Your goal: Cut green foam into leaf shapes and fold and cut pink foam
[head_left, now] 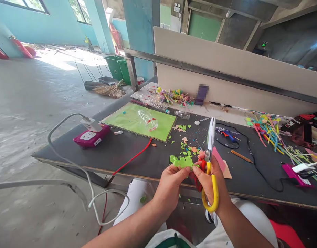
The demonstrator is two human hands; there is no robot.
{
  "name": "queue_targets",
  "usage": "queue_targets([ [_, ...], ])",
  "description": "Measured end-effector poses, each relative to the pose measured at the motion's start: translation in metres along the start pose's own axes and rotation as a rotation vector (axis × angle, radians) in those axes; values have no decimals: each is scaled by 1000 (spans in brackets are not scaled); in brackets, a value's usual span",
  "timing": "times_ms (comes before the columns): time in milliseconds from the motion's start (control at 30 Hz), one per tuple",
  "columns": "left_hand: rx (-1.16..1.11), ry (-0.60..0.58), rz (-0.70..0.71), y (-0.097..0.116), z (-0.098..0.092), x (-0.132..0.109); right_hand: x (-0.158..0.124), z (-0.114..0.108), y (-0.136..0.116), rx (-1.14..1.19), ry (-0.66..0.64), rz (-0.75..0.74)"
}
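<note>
Near the table's front edge, my left hand [170, 184] pinches a small cut green sheet piece [185, 162] between thumb and fingers. My right hand [221, 184] carries a pair of scissors [208, 155] with yellow handles, blades together and pointing up. Its thumb and fingertips also touch the green piece's right end. Something red shows beside the scissors, partly hidden by the fingers. Green and orange scraps [182, 128] lie scattered just beyond my hands. To the right, a pink sheet [219, 159] lies partly behind my right hand.
A green sheet [117, 117] bears a clear plastic bottle [148, 120]. Magenta power strips [92, 136] with cables stand at both sides. A blue glue gun [229, 135], a brown stick [241, 156] and colourful craft stems [269, 129] lie right. A pale partition [225, 65] borders the back.
</note>
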State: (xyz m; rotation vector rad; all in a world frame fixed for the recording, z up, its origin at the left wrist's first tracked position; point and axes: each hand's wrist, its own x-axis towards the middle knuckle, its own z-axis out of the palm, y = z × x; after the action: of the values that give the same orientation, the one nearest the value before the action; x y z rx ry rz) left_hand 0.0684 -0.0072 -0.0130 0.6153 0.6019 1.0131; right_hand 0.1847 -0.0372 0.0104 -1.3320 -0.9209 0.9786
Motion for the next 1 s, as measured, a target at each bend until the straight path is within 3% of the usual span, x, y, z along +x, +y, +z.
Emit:
queue_targets([
  [200, 7, 155, 109, 39, -17, 13, -10, -3, 3, 35, -242, 199],
  [400, 32, 132, 223, 71, -32, 16, -22, -7, 38, 30, -368, 288],
  [600, 36, 119, 222, 75, -38, 16, -30, -1, 34, -95, -368, 230],
  [1000, 19, 70, 101, 61, -31, 12, -30, 11, 25, -179, -194, 152],
])
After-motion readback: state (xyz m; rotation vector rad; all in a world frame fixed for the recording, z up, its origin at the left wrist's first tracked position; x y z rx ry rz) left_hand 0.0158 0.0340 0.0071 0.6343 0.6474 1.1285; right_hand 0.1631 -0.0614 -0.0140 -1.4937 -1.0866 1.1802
